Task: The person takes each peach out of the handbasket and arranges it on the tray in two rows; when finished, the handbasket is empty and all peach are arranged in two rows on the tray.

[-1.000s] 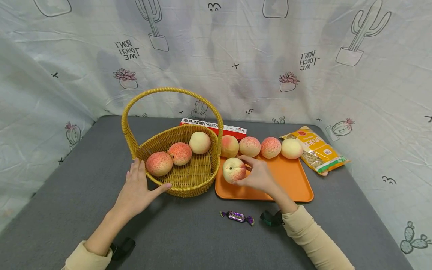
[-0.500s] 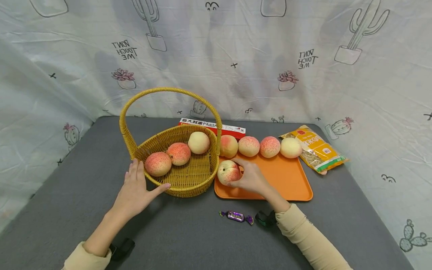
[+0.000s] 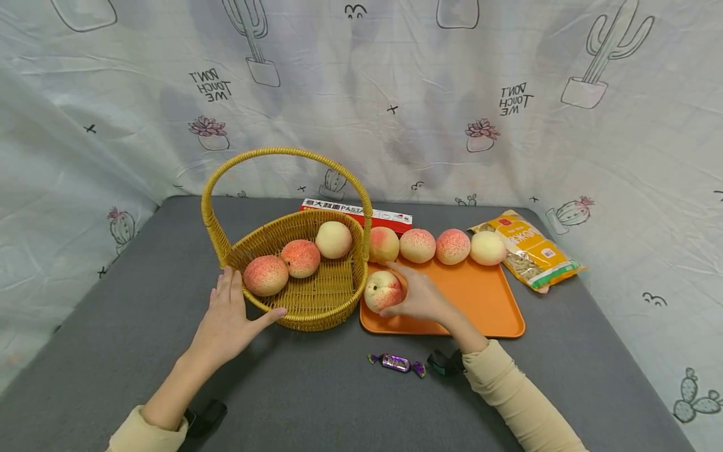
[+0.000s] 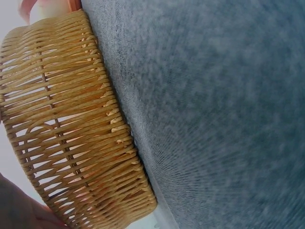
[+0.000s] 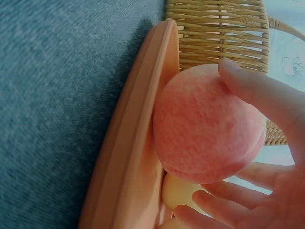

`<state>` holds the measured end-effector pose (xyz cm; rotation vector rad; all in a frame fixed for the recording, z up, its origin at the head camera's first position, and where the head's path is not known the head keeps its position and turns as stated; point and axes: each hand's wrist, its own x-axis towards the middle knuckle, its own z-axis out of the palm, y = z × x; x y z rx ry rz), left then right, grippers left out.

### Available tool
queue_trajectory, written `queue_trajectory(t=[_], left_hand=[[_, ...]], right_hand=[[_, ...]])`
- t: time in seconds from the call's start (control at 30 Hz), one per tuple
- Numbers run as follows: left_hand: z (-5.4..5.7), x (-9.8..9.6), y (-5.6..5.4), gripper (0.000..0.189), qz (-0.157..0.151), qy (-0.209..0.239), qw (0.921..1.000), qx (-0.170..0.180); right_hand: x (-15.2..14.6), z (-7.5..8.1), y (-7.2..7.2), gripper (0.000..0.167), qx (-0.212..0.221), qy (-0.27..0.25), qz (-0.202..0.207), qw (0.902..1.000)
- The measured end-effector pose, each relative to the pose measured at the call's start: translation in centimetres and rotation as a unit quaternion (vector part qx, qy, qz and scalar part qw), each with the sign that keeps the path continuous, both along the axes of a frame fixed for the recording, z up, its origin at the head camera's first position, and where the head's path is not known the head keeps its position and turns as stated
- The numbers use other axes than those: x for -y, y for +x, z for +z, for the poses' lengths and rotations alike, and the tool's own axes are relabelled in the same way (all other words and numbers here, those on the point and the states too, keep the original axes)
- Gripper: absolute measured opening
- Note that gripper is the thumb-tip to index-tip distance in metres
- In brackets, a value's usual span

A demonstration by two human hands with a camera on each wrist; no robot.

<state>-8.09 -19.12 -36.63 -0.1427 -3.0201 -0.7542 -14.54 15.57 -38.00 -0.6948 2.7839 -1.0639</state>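
My left hand (image 3: 228,320) lies against the near left side of a yellow wicker basket (image 3: 322,321), fingers straight and thumb spread along the rim. The basket holds three peaches, one of them pale (image 3: 334,240). In the head view, a cream-and-red peach (image 3: 381,292) rests at the left end of the orange tray (image 3: 469,295), beside the basket. Around it my right hand (image 3: 420,296) is loosely spread, thumb and fingers at opposite sides. The right wrist view shows the thumb over the edge of the peach (image 5: 209,124); firm contact cannot be made out.
Several peaches line the tray's back edge, including a pale one (image 3: 488,248). A red pasta box (image 3: 390,220) lies behind them, and a yellow food bag (image 3: 528,251) lies at right. A purple wrapped candy (image 3: 396,362) is in front of the tray.
My right hand has carried the peach left and down onto the tray's left end. Its thumb and fingers have since spread slightly wider. The left hand stays at the basket.
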Motion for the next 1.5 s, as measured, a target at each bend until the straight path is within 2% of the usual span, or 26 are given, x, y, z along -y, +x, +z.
queue_trajectory(t=[0.3,0.47,0.57,0.73,0.8,0.9,1.1,1.2,1.3,1.37,1.5], left_hand=[[0.0,0.0,0.1,0.119,0.000,0.002,1.0000,-0.002],[0.2,-0.1,0.1,0.119,-0.002,0.002,1.0000,-0.003],[0.2,-0.1,0.1,0.119,0.000,0.000,1.0000,-0.002],[0.2,0.0,0.1,0.120,0.003,-0.002,1.0000,0.000],[0.2,0.0,0.1,0.120,0.002,-0.003,1.0000,0.000],[0.3,0.0,0.1,0.120,0.003,-0.002,1.0000,0.001],[0.3,0.1,0.1,0.120,0.006,0.001,1.0000,0.001],[0.3,0.1,0.0,0.120,0.005,0.001,1.0000,0.001],[0.3,0.1,0.0,0.120,0.003,-0.001,1.0000,0.001],[0.3,0.1,0.0,0.120,0.002,-0.002,1.0000,0.001],[0.2,-0.1,0.0,0.120,-0.001,-0.002,1.0000,0.004]], right_hand=[[0.0,0.0,0.2,0.095,-0.006,0.014,0.016,0.9998],[-0.1,0.6,0.5,0.096,-0.006,-0.004,0.025,0.9997],[0.0,1.5,0.7,0.094,-0.017,-0.016,0.017,0.9996],[1.1,3.7,1.0,0.080,-0.097,-0.041,0.009,0.9944],[2.0,4.7,1.1,0.072,-0.121,-0.059,0.023,0.9907],[3.4,6.0,1.2,0.062,-0.131,-0.066,0.053,0.9878],[6.7,7.5,0.3,0.061,-0.134,-0.001,0.123,0.9833],[8.4,7.9,-0.4,0.064,-0.118,0.032,0.154,0.9804],[10.5,8.1,-1.3,0.069,-0.083,0.071,0.183,0.9769],[12.0,8.2,-1.9,0.074,-0.045,0.104,0.201,0.9730],[15.2,8.4,-3.1,0.080,0.016,0.189,0.224,0.9558]])
